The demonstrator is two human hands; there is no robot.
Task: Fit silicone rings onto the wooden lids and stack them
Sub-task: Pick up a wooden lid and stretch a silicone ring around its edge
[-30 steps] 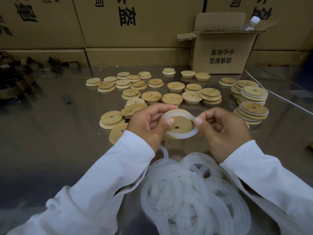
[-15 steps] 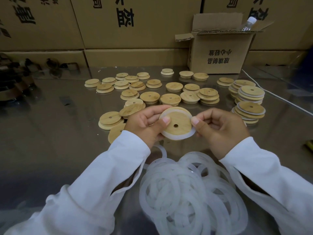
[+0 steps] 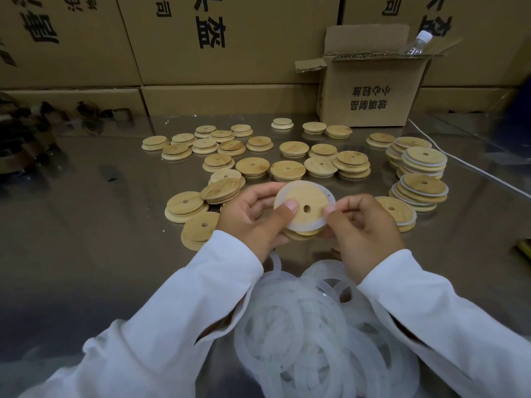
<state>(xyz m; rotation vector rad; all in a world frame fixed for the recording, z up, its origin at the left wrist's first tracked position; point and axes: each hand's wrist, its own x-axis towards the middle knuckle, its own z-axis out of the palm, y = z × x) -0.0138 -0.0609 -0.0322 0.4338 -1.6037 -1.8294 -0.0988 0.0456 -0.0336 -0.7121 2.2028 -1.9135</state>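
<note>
- My left hand (image 3: 253, 222) grips the wooden lid (image 3: 309, 201), thumb flat on its face, above the worktop (image 3: 86, 225).
- My right hand (image 3: 365, 234) pinches the lid's right edge, thumb on the silicone ring (image 3: 300, 227) circling it.
- Loose rings (image 3: 301, 340) heaped just below my wrists.
- Ringed lids (image 3: 422, 185) stacked at right; bare lids (image 3: 287, 169) scattered beyond.

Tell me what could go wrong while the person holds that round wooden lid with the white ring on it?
The translucent white silicone ring may sit unevenly on the round wooden lid where the right hand pinches its edge while the left hand grips the lid. The uneven stack of ringed lids might slide when another lands.
</note>
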